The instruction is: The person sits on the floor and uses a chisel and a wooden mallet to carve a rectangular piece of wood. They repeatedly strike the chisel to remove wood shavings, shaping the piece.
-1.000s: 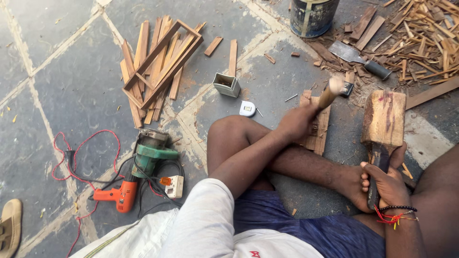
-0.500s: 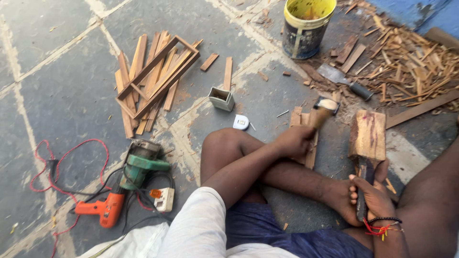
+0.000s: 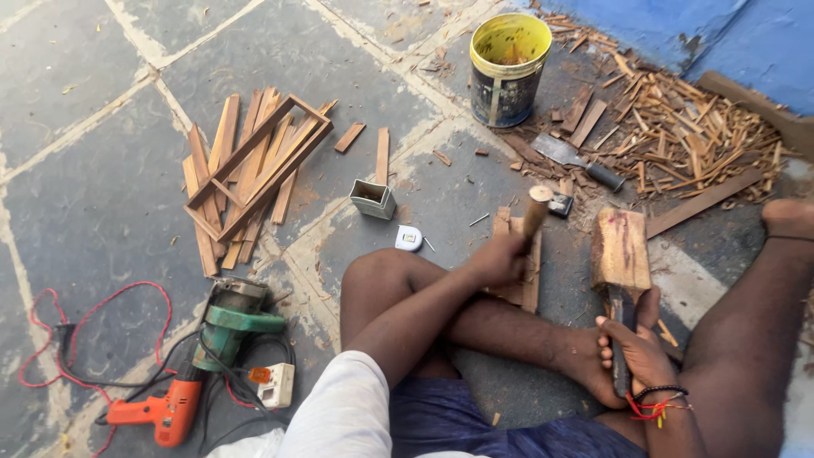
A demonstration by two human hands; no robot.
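Head view: the left hand (image 3: 496, 259) is wrapped around a hammer (image 3: 536, 212), its grip clamped on the wooden handle, with the metal head lying just beside a flat strip of wood (image 3: 524, 276) on the stone floor (image 3: 102, 195). The right hand (image 3: 636, 352) is closed on the dark handle of a chisel (image 3: 621, 339), whose tip is set against a block of wood (image 3: 621, 250) standing near the bare foot. A yellow bucket (image 3: 509, 68) and a heap of wood scraps (image 3: 687, 136) are seen beyond. A pile of slats (image 3: 246, 170), a small metal box (image 3: 371, 198), a green power saw (image 3: 229, 326) and an orange drill (image 3: 161, 413) are seen at the left.
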